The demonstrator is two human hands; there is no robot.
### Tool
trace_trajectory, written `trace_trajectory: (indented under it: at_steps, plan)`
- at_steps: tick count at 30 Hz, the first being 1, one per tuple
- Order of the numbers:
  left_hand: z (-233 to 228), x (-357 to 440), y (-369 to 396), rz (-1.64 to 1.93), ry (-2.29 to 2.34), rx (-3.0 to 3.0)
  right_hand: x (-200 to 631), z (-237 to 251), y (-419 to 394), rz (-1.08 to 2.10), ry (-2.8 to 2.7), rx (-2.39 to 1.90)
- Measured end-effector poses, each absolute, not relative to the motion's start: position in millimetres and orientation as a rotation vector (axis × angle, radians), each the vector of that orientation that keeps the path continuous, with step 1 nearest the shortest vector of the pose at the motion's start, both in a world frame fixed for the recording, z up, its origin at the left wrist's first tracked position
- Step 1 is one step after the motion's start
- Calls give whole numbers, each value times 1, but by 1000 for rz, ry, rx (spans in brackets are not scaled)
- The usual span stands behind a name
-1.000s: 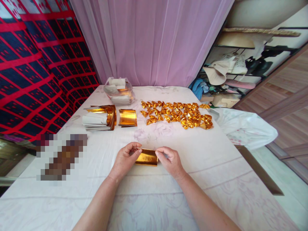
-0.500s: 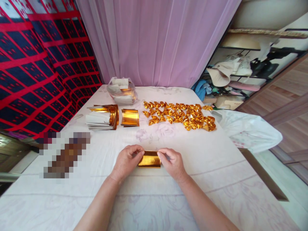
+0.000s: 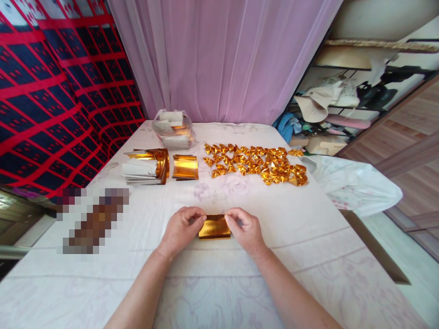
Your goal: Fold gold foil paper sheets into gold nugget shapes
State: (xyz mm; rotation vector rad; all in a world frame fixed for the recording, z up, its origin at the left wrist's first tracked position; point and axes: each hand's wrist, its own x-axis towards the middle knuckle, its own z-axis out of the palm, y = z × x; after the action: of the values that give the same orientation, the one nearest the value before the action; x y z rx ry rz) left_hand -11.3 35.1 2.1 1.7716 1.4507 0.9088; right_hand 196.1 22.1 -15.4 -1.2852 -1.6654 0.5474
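A sheet of gold foil paper [image 3: 214,228] is held low over the near middle of the table. My left hand [image 3: 183,228] pinches its upper left corner between thumb and fingers. At the upper right corner, my right hand [image 3: 246,228] grips it in the same way. Beyond the hands lie a small stack of gold foil sheets [image 3: 185,167] and, left of it, a larger pile of folded foil paper [image 3: 144,167] with pale backs showing. Several folded gold foil pieces [image 3: 252,160] are spread in rows at the far right.
A clear plastic bag of paper sheets [image 3: 173,130] stands at the back left. The floral white tablecloth [image 3: 137,283] covers the table. A white plastic bag [image 3: 363,185] hangs by the right edge, with a shelf of hats [image 3: 313,107] behind. A blurred patch hides something at left.
The foil sheet has shifted very slightly to the right at its lower edge, and its shine has changed. Both hands keep their pinch, almost still.
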Motion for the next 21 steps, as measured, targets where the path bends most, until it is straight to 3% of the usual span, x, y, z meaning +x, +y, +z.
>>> trace_trajectory:
  at_steps: [8, 21]
  plan:
    - [13, -8, 33, 718, 1548, 1870, 194, -16, 22, 566, -1689, -1386]
    - [7, 2, 31, 551, 1735, 2178, 192, -22, 25, 237, -1917, -1564]
